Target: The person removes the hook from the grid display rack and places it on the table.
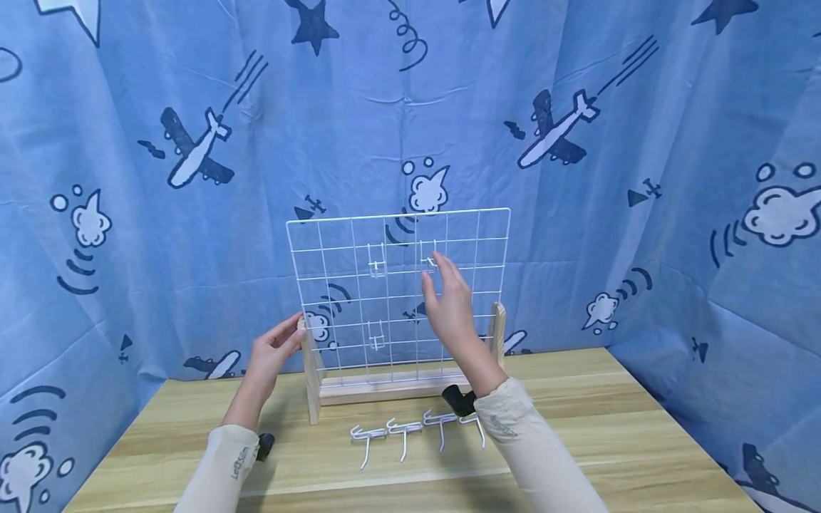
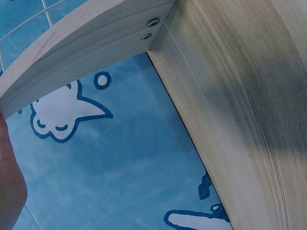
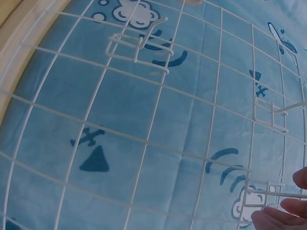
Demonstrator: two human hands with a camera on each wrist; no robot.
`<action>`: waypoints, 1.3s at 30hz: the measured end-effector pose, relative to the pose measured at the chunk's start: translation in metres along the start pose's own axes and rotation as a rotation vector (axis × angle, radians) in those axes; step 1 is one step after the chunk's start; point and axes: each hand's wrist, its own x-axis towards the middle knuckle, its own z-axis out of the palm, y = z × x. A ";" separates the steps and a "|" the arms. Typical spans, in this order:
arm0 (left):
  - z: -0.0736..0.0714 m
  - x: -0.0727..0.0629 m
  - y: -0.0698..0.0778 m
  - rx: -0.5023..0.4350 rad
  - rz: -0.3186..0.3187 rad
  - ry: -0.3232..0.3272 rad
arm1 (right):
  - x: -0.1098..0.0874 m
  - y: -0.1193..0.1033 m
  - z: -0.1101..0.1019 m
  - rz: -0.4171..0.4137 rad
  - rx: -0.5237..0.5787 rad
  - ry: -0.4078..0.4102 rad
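One flat wooden upright (image 1: pixel 311 381) is being gripped by the left hand (image 1: pixel 268 354). A bent white-wire hook (image 3: pixel 283 194) is being flanked by the loosely spread right hand (image 1: pixel 451 306).

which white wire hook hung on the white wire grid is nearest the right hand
The upper-right white wire hook, next to the right hand; the other two hang farther left, the upper one above the lower one.

shows white on wire grid (image 1: pixel 388 298) and hooks (image 1: pixel 404 429), yellowish wood grain on bench (image 1: pixel 321 474), navy-and-white planes across blue curtain (image 1: pixel 359 121).
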 end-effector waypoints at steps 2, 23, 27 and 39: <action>0.000 0.000 0.000 0.002 0.000 -0.003 | 0.001 0.000 0.002 0.003 -0.001 0.008; 0.000 0.001 0.000 0.012 -0.002 -0.010 | 0.010 0.001 0.009 0.015 -0.010 0.060; 0.000 0.000 0.000 0.010 0.001 -0.012 | 0.011 0.001 0.009 -0.002 -0.012 0.075; 0.001 0.000 0.001 0.007 -0.001 -0.011 | 0.012 0.002 0.011 -0.052 -0.008 0.124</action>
